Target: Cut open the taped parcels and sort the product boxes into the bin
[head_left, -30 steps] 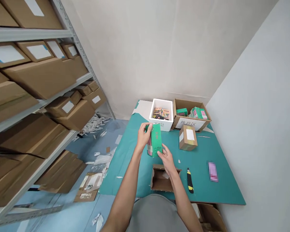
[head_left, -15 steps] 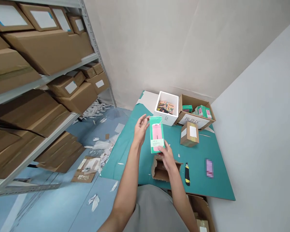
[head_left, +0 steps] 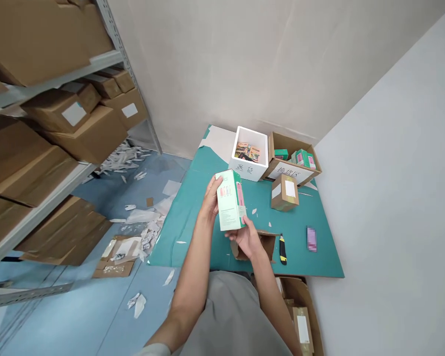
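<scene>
Both my hands hold a small green and white product box point(head_left: 229, 200) upright above the teal table point(head_left: 193, 217). My left hand point(head_left: 209, 198) grips its left edge with fingers curled round the top. From below, my right hand point(head_left: 244, 237) cups the bottom corner. The box shows its pale printed back and a pink side. Under my right hand lies an open brown cardboard box point(head_left: 269, 243) on the table's near edge.
A black and yellow utility knife point(head_left: 282, 248) and a blurred pink item point(head_left: 311, 239) lie to the right. Behind are a sealed small carton point(head_left: 285, 192), a white foam box point(head_left: 249, 153) and an open cardboard box point(head_left: 292, 160). Shelves of cartons point(head_left: 52, 128) stand left; paper scraps litter the floor.
The product box has been turned in my hands: its pink front faced me half a second ago, now its pale printed back does. My left hand has closed on its edge.
</scene>
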`<state>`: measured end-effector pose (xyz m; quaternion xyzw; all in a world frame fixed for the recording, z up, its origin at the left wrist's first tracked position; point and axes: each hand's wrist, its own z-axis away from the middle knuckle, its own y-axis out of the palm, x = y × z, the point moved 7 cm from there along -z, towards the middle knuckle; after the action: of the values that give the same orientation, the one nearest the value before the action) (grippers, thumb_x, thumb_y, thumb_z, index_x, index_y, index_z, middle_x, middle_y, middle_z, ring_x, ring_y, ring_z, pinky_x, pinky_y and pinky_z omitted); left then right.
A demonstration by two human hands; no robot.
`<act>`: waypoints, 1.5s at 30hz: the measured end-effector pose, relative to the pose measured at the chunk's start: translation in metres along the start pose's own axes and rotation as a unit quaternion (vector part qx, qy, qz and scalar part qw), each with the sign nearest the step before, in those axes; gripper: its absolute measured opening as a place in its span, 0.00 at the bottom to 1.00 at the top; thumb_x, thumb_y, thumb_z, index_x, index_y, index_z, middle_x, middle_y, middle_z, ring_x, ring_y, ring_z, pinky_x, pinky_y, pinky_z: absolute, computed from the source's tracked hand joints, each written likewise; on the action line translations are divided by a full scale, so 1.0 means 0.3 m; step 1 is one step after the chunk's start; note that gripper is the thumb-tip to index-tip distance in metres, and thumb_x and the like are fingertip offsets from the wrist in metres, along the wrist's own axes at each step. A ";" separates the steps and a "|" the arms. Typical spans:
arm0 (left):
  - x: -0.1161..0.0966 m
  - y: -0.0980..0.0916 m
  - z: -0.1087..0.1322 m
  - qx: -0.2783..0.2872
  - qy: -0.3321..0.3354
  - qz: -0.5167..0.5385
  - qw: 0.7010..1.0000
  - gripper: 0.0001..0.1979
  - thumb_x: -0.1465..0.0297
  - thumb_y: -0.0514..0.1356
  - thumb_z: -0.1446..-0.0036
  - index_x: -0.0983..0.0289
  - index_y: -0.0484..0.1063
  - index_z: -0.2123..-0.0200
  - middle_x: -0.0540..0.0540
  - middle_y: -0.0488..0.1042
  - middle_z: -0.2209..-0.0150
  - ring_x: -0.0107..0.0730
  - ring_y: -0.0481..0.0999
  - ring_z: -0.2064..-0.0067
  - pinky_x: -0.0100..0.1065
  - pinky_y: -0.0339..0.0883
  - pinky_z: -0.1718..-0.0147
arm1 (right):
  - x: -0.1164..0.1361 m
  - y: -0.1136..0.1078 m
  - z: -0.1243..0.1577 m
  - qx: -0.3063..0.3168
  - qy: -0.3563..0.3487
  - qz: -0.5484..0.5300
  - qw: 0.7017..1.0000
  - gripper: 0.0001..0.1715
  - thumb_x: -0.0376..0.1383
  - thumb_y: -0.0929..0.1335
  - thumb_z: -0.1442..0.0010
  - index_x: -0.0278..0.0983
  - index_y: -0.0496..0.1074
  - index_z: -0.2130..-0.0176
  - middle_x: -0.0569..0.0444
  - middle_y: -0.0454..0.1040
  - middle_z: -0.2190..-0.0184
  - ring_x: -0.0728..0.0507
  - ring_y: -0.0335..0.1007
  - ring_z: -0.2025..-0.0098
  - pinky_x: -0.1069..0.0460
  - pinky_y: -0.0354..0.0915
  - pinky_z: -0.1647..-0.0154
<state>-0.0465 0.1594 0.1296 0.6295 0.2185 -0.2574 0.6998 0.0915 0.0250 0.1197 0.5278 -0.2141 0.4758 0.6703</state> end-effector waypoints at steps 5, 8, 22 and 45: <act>-0.058 -0.042 -0.015 -0.063 0.086 -0.080 0.991 0.33 0.51 0.85 0.55 0.60 0.78 0.53 0.51 0.84 0.64 0.34 0.83 0.66 0.31 0.75 0.67 | 0.132 -0.057 0.092 -0.159 -0.172 0.266 0.935 0.51 0.62 0.77 0.34 0.44 0.68 0.23 0.39 0.77 0.30 0.46 0.81 0.65 0.50 0.79 0.63; -0.070 -0.029 -0.014 -0.079 0.133 -0.145 0.977 0.30 0.51 0.84 0.54 0.60 0.81 0.56 0.52 0.83 0.60 0.35 0.83 0.61 0.31 0.75 0.63 | 0.141 0.002 0.113 -0.168 -0.209 0.413 0.870 0.54 0.57 0.80 0.36 0.45 0.67 0.21 0.39 0.75 0.28 0.39 0.85 0.55 0.47 0.81 0.56; -0.034 -0.019 0.015 0.040 -0.022 -0.048 0.998 0.40 0.46 0.76 0.40 0.54 0.74 0.30 0.60 0.85 0.41 0.49 0.86 0.42 0.44 0.81 0.44 | 0.018 -0.010 0.041 -0.090 -0.073 -0.036 0.993 0.34 0.48 0.82 0.41 0.41 0.79 0.40 0.54 0.89 0.60 0.44 0.85 0.71 0.54 0.79 0.73; -0.032 0.024 -0.004 -0.049 0.055 -0.161 0.984 0.31 0.49 0.82 0.51 0.58 0.78 0.51 0.52 0.83 0.60 0.36 0.82 0.63 0.31 0.76 0.66 | 0.120 0.052 0.144 -0.272 -0.250 0.485 0.793 0.41 0.49 0.77 0.36 0.45 0.76 0.28 0.40 0.75 0.28 0.49 0.72 0.74 0.44 0.79 0.59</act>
<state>-0.0493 0.1621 0.1411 0.5643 0.3678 -0.3208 0.6659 0.1037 0.0003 0.1712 0.2511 -0.7224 0.5122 0.3908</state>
